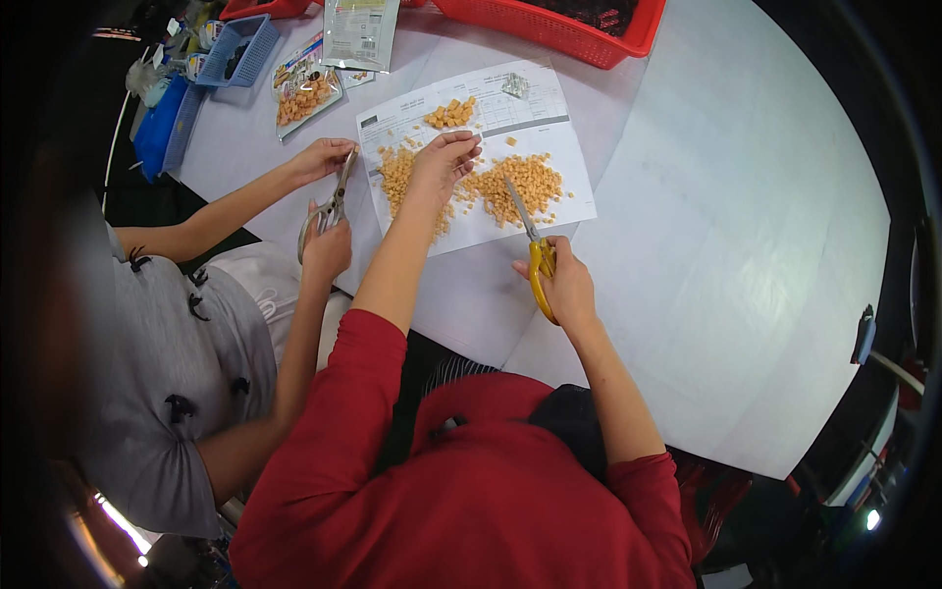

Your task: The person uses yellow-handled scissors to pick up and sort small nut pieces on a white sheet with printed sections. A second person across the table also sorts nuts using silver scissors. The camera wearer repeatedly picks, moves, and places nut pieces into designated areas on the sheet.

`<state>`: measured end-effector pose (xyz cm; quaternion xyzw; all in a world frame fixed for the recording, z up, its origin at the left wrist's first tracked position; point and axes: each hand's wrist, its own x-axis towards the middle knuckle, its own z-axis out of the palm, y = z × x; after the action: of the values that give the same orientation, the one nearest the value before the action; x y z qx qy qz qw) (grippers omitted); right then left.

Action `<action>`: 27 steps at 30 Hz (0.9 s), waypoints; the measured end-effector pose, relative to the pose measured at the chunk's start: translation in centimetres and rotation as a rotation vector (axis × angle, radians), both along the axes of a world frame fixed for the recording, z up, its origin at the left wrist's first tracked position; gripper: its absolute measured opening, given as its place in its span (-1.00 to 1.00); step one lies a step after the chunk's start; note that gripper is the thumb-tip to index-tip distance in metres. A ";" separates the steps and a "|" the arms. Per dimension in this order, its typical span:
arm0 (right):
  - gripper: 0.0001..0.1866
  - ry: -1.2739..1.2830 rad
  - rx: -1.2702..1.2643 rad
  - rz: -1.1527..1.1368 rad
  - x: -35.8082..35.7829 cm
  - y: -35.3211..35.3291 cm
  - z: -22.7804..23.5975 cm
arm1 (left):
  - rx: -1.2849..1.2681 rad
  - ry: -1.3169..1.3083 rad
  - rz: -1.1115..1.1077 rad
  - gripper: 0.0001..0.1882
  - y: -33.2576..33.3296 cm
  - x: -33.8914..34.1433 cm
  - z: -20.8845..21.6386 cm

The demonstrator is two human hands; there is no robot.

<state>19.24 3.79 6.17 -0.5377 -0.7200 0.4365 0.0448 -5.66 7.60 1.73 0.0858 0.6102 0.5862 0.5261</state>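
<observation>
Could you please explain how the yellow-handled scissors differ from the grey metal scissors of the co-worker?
The yellow-handled scissors have yellow grips; the grey metal scissors have greyish ones. The first are in the person's right hand, the second in the co-worker's right hand. The first point up-left in the picture, over small orange pieces; the second point up-right, toward the co-worker's left hand. Both have greyish blades.

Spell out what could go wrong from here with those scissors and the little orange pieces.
The yellow-handled scissors in the right hand point over the right pile, so a careless sweep might scatter pieces.
The left hand is near those blades and could get nicked.
Loose bits lie between that pile and the left pile, so the two could mix.
</observation>
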 end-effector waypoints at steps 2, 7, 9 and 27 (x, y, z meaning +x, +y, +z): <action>-0.32 0.011 0.024 0.006 -0.3 -0.2 0.4 | 0.002 0.013 0.006 -0.75 -1.9 1.4 0.4; -0.34 -0.012 0.034 -0.074 -0.3 -0.6 0.2 | -0.060 0.647 -0.111 -0.83 -3.8 2.8 -1.6; -0.35 0.023 0.051 -0.186 0.6 -0.5 -0.6 | -0.067 0.820 -0.173 -0.85 -2.7 4.0 -1.2; -0.37 0.137 -0.045 -0.559 4.6 2.5 -0.7 | 0.005 1.163 -0.615 -0.78 8.7 12.2 -2.6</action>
<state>23.87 6.24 5.45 -0.6852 -0.5294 0.4586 0.1999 6.52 16.34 -0.87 0.5605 0.7412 0.2685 0.2537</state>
